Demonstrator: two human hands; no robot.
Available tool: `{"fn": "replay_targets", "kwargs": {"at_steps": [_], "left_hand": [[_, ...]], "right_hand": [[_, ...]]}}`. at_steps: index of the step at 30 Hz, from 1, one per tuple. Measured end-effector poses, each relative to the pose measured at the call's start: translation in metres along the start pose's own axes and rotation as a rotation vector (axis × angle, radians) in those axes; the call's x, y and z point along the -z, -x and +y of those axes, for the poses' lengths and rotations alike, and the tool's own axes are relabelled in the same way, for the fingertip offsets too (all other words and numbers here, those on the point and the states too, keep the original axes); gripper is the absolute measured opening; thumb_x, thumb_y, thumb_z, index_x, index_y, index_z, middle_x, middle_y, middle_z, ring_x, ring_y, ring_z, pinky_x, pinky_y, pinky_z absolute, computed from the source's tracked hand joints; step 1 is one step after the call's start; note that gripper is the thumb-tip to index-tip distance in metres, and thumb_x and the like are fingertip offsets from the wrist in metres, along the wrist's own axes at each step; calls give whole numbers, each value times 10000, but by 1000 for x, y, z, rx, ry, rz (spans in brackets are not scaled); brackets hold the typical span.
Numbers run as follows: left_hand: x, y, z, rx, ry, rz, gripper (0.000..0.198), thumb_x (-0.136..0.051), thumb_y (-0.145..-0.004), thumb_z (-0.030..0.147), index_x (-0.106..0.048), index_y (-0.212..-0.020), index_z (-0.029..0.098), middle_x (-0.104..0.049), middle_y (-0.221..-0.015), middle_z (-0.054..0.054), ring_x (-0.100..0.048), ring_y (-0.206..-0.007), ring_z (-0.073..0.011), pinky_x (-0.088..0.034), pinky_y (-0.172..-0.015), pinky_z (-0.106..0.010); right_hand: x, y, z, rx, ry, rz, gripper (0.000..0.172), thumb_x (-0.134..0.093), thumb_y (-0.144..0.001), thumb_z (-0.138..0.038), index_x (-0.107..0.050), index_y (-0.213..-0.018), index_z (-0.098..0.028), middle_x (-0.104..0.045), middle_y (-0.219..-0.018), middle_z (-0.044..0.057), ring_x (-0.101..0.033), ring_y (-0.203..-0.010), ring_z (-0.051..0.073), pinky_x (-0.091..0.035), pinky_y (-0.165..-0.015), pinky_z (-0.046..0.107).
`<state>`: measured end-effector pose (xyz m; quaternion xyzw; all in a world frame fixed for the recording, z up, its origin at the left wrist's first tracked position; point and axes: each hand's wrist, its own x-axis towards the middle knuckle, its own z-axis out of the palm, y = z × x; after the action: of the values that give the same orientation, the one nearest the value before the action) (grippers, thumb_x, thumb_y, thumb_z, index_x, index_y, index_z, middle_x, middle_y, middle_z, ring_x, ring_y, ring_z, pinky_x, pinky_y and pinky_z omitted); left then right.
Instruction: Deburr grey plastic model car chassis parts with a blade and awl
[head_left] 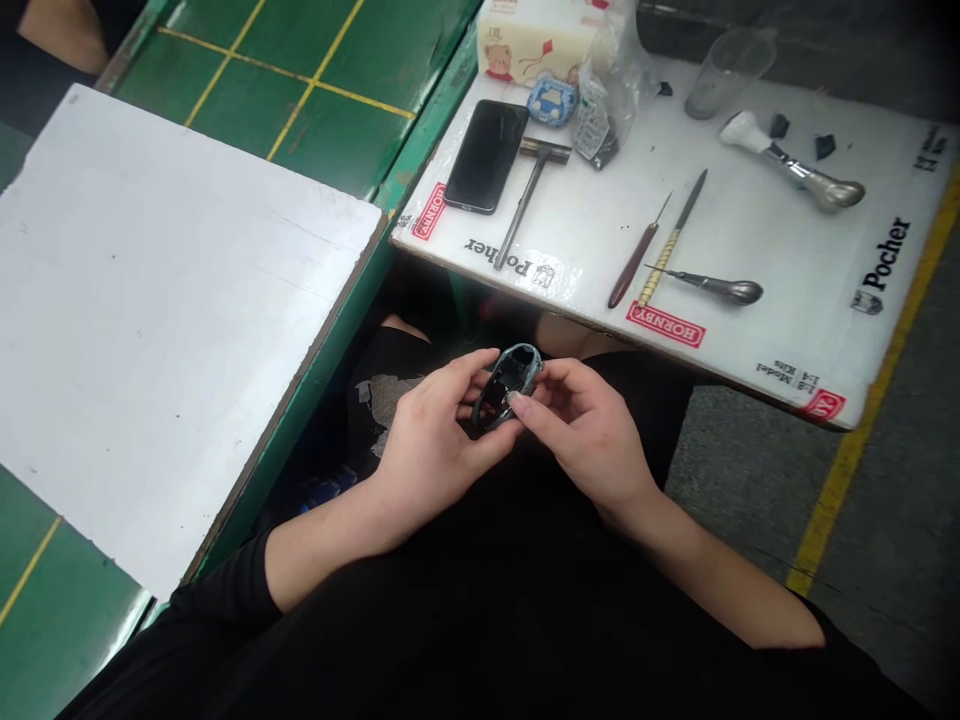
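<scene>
Over my lap I hold a small dark, oval plastic shell part (512, 381) with a grey-blue rim. My left hand (431, 440) wraps its fingers round the part's lower left side, thumb on top. My right hand (589, 425) pinches the part's right edge with thumb and forefinger, the other fingers curled. Both hands are closed on the same piece, just below the near edge of the white board (787, 250).
On the white board lie a black phone (486, 155), a small hammer (527, 195), a red-handled awl (637, 255), a file (671, 240), metal tools (712, 287), a white-tipped mallet (795, 170), a plastic cup (726, 70) and a bag (607, 100). A second white sheet (150, 320) covers the green table at left.
</scene>
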<state>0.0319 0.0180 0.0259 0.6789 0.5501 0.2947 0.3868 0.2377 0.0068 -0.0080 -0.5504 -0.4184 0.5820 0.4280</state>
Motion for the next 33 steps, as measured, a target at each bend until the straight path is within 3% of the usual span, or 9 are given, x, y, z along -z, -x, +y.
{"fn": "replay_targets", "kwargs": {"at_steps": [15,17,20,24,28,31,33], "left_hand": [[0,-2,-1,72,129,-35,697,-1028,-896,276,-773,-1540,197,-890,-1257,-86,-861,-1028,-222,-741,-933,-348],[0,-3,-2,146,291,-48,688,-1037,-894,267,-781,-1529,200,-885,-1303,-100,-864,-1097,-232,-730,-994,-356],[3,-5,-7,343,749,-129,669,-1064,-882,249,-803,-1497,214,-881,-1347,-108,-878,-1187,-250,-719,-1083,-365],[14,-5,-14,513,1290,-321,646,-1097,-867,302,-846,-1459,240,-892,-1310,-85,-912,-1088,-249,-762,-1028,-381],[19,1,-17,485,1446,-362,660,-1100,-883,377,-845,-1479,257,-884,-1277,-62,-903,-1033,-214,-772,-949,-324],[17,5,-15,442,1424,-376,673,-1106,-869,408,-849,-1471,251,-873,-1267,-74,-894,-992,-221,-769,-909,-325],[15,7,-14,409,1393,-398,673,-1110,-859,420,-857,-1458,245,-876,-1272,-91,-897,-991,-242,-769,-899,-345]], "right_hand": [[3,-2,2,94,67,67,299,-1005,-939,-422,-837,-1138,-277,-770,-942,6,-709,-792,191,-607,-677,328],[4,-2,3,124,38,85,275,-987,-966,-425,-835,-1137,-271,-771,-920,4,-702,-768,185,-603,-671,322],[7,-1,1,204,-30,149,195,-906,-1057,-435,-824,-1105,-265,-738,-846,-15,-653,-692,159,-590,-668,310],[11,2,-8,259,-6,184,103,-853,-1100,-368,-828,-1092,-268,-719,-826,-31,-629,-667,138,-565,-650,284],[11,6,-20,278,53,129,63,-840,-1106,-314,-834,-1062,-270,-769,-885,-21,-683,-717,136,-580,-660,266],[11,9,-29,334,106,66,11,-859,-1086,-265,-860,-1090,-275,-790,-944,-13,-727,-780,141,-614,-702,262],[10,11,-34,377,125,24,72,-858,-1078,-232,-875,-1131,-277,-795,-965,-8,-737,-780,141,-627,-698,263]]}}
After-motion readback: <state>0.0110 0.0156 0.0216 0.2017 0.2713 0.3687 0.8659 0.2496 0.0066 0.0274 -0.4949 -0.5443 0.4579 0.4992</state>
